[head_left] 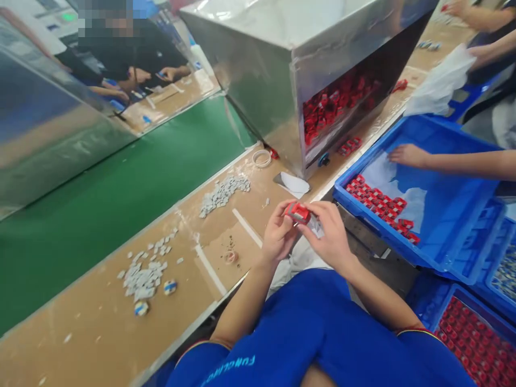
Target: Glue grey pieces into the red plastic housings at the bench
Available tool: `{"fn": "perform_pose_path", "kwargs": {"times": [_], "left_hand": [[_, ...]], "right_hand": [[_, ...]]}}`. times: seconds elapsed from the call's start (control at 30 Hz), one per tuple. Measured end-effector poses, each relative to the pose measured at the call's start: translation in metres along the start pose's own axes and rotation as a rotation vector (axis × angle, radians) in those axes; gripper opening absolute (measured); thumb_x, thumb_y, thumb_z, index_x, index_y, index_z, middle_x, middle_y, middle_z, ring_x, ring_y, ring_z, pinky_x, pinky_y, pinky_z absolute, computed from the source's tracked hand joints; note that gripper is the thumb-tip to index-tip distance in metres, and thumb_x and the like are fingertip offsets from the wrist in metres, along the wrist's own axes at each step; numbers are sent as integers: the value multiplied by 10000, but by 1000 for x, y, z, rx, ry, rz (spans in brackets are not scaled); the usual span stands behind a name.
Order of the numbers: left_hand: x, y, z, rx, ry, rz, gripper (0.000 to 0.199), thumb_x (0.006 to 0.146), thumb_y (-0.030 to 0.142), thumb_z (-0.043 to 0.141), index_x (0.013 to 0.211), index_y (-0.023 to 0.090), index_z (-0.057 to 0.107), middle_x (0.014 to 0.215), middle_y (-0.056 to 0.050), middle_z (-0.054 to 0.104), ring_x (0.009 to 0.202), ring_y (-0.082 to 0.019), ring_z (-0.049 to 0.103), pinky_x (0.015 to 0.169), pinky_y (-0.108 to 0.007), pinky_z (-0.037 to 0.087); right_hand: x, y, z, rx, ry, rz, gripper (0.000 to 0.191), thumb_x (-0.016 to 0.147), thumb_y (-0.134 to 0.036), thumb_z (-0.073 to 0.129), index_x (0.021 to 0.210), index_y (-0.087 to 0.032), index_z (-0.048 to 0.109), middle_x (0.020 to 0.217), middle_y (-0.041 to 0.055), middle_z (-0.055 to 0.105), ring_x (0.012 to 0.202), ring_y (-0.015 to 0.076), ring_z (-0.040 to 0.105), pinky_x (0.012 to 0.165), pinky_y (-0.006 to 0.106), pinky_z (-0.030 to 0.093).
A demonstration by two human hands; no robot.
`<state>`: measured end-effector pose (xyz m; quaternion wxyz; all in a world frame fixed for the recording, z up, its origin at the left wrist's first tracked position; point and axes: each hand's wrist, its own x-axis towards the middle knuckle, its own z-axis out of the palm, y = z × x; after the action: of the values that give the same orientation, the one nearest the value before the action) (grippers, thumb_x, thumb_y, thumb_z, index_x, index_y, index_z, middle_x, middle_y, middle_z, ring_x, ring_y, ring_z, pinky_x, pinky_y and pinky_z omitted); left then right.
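In front of my body I hold a small red toy car [297, 213] with grey on its side, above the front edge of the workbench. My left hand [279, 234] grips its left end between thumb and fingers. At the other end, my right hand [329, 236] has its fingers and thumb closed on the car. Something pale and thin [316, 228] shows beneath the right fingers; I cannot make out what it is. On the bench to the left lies a heap of small grey pieces [224, 193].
A metal bin [262, 80] full of red parts [326, 110] stands ahead. Beside it run a green conveyor belt [121, 161] and a tape roll [262, 158]. At right, a co-worker's hand [409, 156] reaches into a blue tray [447, 215] of red cars. Another person sits across the belt.
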<state>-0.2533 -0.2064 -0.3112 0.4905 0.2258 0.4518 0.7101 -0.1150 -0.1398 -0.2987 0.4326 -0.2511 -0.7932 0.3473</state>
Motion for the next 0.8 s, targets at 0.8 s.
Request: {"fn": "perform_pose_path", "kwargs": {"times": [0.8], "left_hand": [[53, -57, -47, 658, 109, -153, 524, 817, 625, 792, 1048, 156, 801, 1069, -158, 838, 1007, -307, 800, 928, -426, 621]], "right_hand": [[167, 267, -115, -496, 185, 523, 265, 877, -238, 595, 1118, -143, 650, 1129, 191, 702, 1076, 327, 638, 1020, 500, 517]]}}
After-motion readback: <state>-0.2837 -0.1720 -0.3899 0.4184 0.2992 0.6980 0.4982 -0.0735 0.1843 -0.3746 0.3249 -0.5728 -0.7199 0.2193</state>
